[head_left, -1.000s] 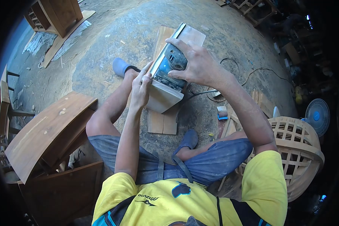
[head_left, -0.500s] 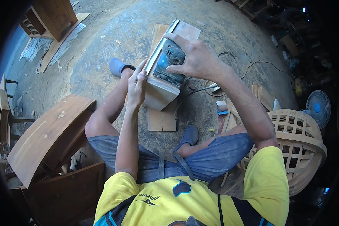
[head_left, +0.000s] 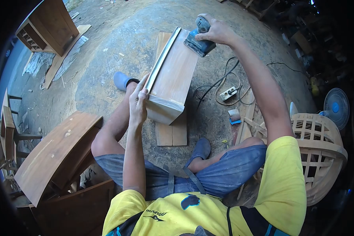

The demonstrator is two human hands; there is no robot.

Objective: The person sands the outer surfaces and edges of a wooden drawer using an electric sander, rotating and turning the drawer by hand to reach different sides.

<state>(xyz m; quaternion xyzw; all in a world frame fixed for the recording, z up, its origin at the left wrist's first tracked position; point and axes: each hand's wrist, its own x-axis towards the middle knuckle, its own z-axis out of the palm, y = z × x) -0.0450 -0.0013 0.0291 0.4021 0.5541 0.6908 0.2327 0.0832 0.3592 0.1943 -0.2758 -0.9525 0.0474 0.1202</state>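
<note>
A wooden drawer-like box (head_left: 175,70) lies tilted between my legs, with a pale strip (head_left: 163,59) along its left edge. My left hand (head_left: 138,103) grips the box's near left corner, its fingers on the edge. Up at the far right end of the box, my right hand (head_left: 219,31) is closed around a blue electric sander (head_left: 201,41). The sander is tipped, its pad beside the far right edge; whether it touches the wood I cannot tell. Beneath the box is a flat board (head_left: 172,135).
A power strip (head_left: 228,93) with looped cables and a sanding block (head_left: 234,116) lie on the right. Further right are a lattice wooden frame (head_left: 316,153) and a fan (head_left: 336,107). A curved brown panel (head_left: 57,151) stands left, a cabinet (head_left: 53,27) at back left.
The sander in my right hand has moved away from the strip, up and right to the box's far end. More of the box's top and the power strip now show. My left hand still grips the corner.
</note>
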